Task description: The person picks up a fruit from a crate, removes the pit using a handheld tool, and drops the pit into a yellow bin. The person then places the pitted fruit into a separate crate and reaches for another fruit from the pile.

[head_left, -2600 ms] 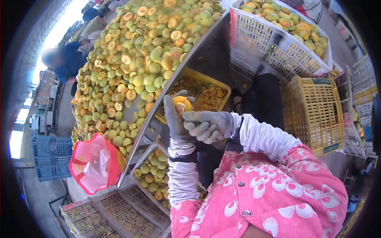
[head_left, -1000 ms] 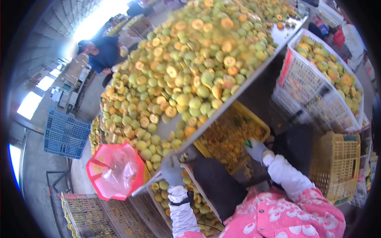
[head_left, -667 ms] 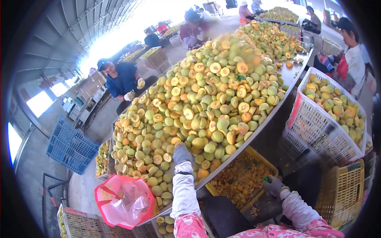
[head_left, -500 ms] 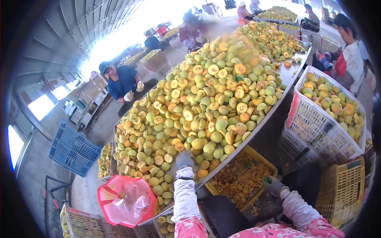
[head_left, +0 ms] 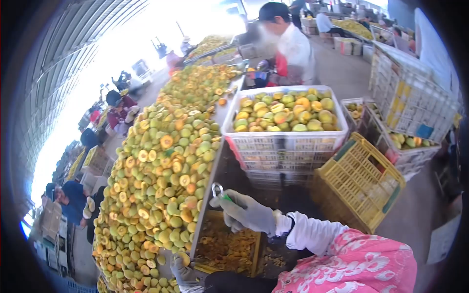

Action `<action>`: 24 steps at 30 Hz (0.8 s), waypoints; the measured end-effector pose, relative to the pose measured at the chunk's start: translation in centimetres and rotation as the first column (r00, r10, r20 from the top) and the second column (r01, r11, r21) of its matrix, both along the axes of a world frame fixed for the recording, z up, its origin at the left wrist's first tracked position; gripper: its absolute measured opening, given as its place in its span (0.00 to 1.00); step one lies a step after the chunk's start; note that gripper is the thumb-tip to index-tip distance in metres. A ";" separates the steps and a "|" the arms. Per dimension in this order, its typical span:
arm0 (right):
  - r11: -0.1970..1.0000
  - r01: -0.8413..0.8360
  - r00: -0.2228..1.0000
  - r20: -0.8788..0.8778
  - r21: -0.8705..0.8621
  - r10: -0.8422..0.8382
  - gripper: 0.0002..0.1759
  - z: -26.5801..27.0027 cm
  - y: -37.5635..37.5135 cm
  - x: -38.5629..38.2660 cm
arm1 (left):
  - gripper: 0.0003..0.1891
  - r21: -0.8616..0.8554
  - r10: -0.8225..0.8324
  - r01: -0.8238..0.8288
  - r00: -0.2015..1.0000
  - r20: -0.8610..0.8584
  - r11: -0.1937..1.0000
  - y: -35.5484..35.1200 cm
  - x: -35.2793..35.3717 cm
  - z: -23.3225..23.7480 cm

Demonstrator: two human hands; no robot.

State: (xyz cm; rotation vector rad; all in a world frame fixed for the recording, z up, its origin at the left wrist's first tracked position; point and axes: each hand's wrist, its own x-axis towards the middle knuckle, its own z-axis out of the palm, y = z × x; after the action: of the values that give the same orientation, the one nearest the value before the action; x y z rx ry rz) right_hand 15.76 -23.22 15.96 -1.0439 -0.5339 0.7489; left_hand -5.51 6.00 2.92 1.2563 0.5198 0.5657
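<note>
My left hand (head_left: 181, 276), in a grey glove, is at the near edge of the fruit heap, closed around a cut apricot (head_left: 184, 258). My right hand (head_left: 250, 213), also gloved, is raised over the table's metal rim (head_left: 207, 195). Its fingers grip a small pitting tool (head_left: 218, 189) with a green handle and a looped metal tip. To the left spreads the big heap of green and orange apricots (head_left: 161, 185), many of them halved. Below my right hand stands a yellow crate (head_left: 258, 251) holding brownish-orange fruit scraps (head_left: 227, 246).
A white crate (head_left: 286, 139) full of apricots stands beyond my right hand. Next to it a yellow crate (head_left: 359, 180) lies tilted. More stacked white crates (head_left: 410, 93) are at the right. One co-worker (head_left: 295, 49) sits behind the white crate, another (head_left: 73, 202) across the heap.
The view has swung right. My right hand has come up from beside the scrap crate with the tool, whose metal tip now shows. My left hand now holds an apricot near the table's edge.
</note>
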 end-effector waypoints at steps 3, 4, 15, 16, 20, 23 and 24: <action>0.999 0.024 0.989 -0.147 -0.025 -0.027 0.22 -1.0 -0.5 1.0 | 0.20 -0.056 0.031 -0.025 0.994 0.107 0.998 -4.2 1.1 0.2; 0.999 0.025 0.990 -0.139 -0.026 -0.029 0.22 -1.5 -1.0 0.9 | 0.23 -0.058 0.001 0.007 0.992 0.122 0.998 -5.6 1.8 1.2; 0.968 -0.234 0.972 -0.051 -0.088 0.230 0.19 -2.1 -3.5 -3.3 | 0.29 0.337 -0.076 0.014 0.983 0.170 0.942 -15.5 4.8 6.1; 0.928 -0.313 0.950 -0.082 -0.202 0.303 0.18 -3.1 -4.0 -4.3 | 0.29 -0.041 -0.066 0.081 0.954 0.292 0.996 -15.9 4.8 6.2; 0.831 -0.408 0.909 -0.080 -0.378 0.410 0.19 -5.1 -3.6 -7.6 | 0.32 0.119 -0.034 0.013 0.984 0.175 0.993 -17.7 5.1 6.4; 0.869 -0.268 0.939 0.088 -0.417 0.332 0.18 -5.2 -3.2 -7.9 | 0.34 -0.032 0.009 -0.001 0.973 0.232 0.999 -19.1 5.3 7.0; 0.868 -0.216 0.929 0.180 -0.448 0.324 0.18 -5.2 -2.9 -7.7 | 0.35 -0.011 0.012 -0.010 0.972 0.233 1.000 -19.1 5.4 6.7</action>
State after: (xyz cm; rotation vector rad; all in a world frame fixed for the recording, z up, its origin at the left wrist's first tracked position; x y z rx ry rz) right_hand 8.03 -26.15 10.73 -1.5005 -0.7697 1.0195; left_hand -0.15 -13.08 9.64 1.1597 0.3324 0.7091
